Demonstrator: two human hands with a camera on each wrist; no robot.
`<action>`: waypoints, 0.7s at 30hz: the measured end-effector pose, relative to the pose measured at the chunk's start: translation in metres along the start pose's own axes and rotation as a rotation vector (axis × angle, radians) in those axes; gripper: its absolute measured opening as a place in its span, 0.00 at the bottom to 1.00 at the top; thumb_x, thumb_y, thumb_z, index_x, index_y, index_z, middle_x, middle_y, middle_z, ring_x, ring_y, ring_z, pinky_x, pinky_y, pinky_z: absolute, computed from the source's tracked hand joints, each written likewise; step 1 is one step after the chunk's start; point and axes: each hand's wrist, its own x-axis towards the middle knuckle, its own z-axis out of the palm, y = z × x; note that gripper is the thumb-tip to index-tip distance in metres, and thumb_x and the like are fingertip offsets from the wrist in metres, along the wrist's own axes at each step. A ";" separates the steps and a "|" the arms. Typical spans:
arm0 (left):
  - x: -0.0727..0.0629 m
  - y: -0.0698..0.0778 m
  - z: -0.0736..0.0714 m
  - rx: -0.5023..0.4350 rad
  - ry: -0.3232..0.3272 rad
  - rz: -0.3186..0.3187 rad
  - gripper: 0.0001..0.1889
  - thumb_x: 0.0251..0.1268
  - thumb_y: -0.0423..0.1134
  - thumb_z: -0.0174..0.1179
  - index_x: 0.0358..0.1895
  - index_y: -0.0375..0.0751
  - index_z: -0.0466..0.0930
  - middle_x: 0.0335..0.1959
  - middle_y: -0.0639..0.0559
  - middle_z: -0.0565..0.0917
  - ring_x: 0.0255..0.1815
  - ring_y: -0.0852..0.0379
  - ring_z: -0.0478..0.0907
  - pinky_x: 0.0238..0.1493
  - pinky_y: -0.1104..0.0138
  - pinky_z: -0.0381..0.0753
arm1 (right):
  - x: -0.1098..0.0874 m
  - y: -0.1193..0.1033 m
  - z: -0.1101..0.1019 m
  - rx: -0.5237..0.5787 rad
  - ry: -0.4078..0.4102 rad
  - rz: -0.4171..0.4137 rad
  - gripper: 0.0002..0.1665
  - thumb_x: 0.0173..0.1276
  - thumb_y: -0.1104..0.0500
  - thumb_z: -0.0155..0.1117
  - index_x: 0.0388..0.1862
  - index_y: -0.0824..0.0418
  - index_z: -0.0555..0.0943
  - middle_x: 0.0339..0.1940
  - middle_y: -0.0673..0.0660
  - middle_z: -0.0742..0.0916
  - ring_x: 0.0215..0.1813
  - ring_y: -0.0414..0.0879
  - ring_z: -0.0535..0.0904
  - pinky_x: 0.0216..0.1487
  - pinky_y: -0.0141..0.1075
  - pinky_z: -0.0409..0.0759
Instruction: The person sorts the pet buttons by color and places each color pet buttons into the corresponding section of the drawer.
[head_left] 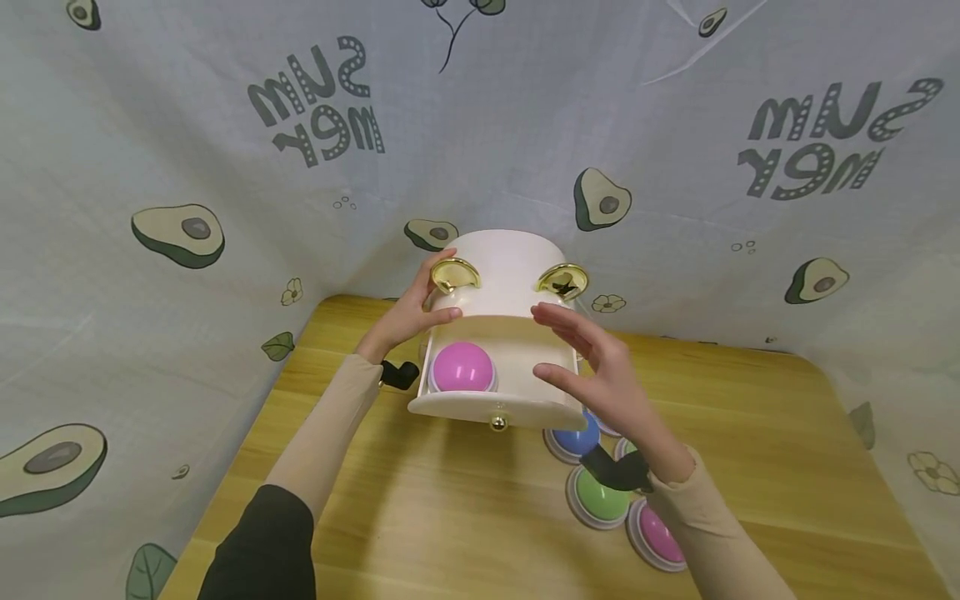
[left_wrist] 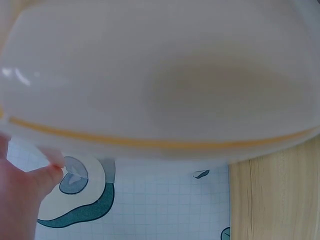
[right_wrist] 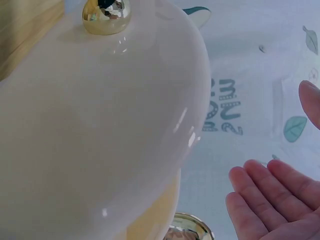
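A white drawer box (head_left: 510, 267) with a rounded top and two gold ear-shaped pieces stands at the back of the table. Its drawer (head_left: 536, 354) is pulled out, with a small gold knob (head_left: 498, 422) on the front. Inside the drawer, at its left, sits a pink dome button (head_left: 462, 367). My left hand (head_left: 416, 310) grips the box's upper left side, thumb toward the front and fingers beside the gold piece. Over the drawer's right side my right hand (head_left: 600, 375) holds nothing, thumb and fingers apart. The drawer front (right_wrist: 100, 115) fills much of the right wrist view.
On the table, right of the drawer, lie several dome buttons: a blue one (head_left: 577, 437), a green one (head_left: 602, 496) and a pink one (head_left: 660, 533) among them. My right forearm partly covers this group. A printed avocado cloth (head_left: 480, 150) hangs behind the wooden table (head_left: 420, 517).
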 end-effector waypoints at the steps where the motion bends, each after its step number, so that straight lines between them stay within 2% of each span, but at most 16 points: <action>1: 0.000 0.000 0.000 0.001 -0.002 -0.001 0.43 0.59 0.31 0.59 0.73 0.41 0.41 0.76 0.40 0.38 0.74 0.37 0.42 0.67 0.42 0.45 | -0.002 -0.001 -0.003 0.002 0.011 -0.012 0.38 0.53 0.79 0.68 0.65 0.68 0.70 0.62 0.62 0.77 0.64 0.48 0.71 0.65 0.35 0.64; 3: 0.000 0.000 0.000 0.002 -0.003 -0.005 0.43 0.59 0.32 0.59 0.74 0.41 0.41 0.76 0.40 0.38 0.74 0.37 0.42 0.67 0.41 0.46 | -0.005 -0.002 -0.008 -0.002 0.027 -0.026 0.39 0.52 0.80 0.67 0.65 0.69 0.70 0.62 0.63 0.77 0.64 0.48 0.71 0.65 0.35 0.64; 6: 0.003 -0.012 -0.002 0.003 -0.005 -0.006 0.45 0.58 0.31 0.60 0.74 0.43 0.41 0.76 0.41 0.38 0.75 0.38 0.41 0.67 0.41 0.46 | -0.010 -0.004 -0.016 -0.007 0.046 -0.026 0.40 0.51 0.81 0.67 0.65 0.69 0.70 0.62 0.64 0.77 0.64 0.48 0.71 0.64 0.34 0.65; 10: 0.006 -0.031 -0.005 0.009 0.000 0.003 0.47 0.59 0.40 0.64 0.75 0.47 0.40 0.77 0.44 0.37 0.75 0.38 0.41 0.67 0.41 0.45 | -0.017 -0.008 -0.025 0.008 0.073 -0.010 0.40 0.51 0.81 0.66 0.66 0.69 0.69 0.63 0.64 0.76 0.65 0.48 0.70 0.64 0.33 0.65; 15: 0.006 -0.035 -0.004 0.016 0.010 0.015 0.51 0.53 0.60 0.67 0.75 0.54 0.42 0.77 0.51 0.39 0.75 0.42 0.44 0.67 0.43 0.47 | -0.028 -0.012 -0.036 0.026 0.083 -0.001 0.38 0.55 0.81 0.65 0.66 0.71 0.67 0.64 0.62 0.75 0.67 0.48 0.68 0.65 0.33 0.63; 21: 0.006 -0.035 -0.003 0.015 0.020 0.021 0.53 0.50 0.66 0.65 0.74 0.57 0.43 0.77 0.52 0.39 0.75 0.43 0.45 0.67 0.43 0.47 | -0.045 -0.016 -0.048 0.042 0.110 0.001 0.39 0.55 0.82 0.62 0.67 0.73 0.66 0.65 0.62 0.75 0.67 0.46 0.68 0.65 0.31 0.62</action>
